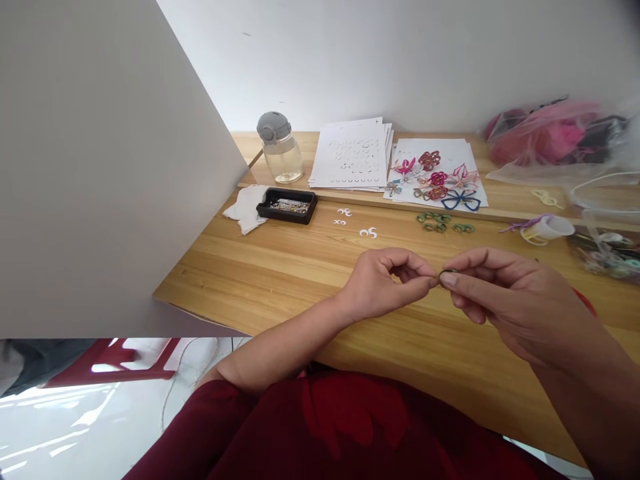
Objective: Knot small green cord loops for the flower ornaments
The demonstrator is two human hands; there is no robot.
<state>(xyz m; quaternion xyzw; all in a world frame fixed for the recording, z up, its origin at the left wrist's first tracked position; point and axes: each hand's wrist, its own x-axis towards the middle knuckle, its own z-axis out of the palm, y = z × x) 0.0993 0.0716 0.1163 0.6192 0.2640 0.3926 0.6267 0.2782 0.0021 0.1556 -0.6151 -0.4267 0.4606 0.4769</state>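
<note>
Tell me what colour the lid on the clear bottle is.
The lid is grey, seen best in the head view, the only one here.

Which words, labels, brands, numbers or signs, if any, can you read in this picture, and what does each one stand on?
None can be read.
Left paper stack: rows of small curved shapes; any fine marks are too small to read.
Bottle: no readable label or brand.
Clear bag at the far right: blurred, no lettering can be made out.
Small dark piece at the fingertips: no visible lettering.
</note>
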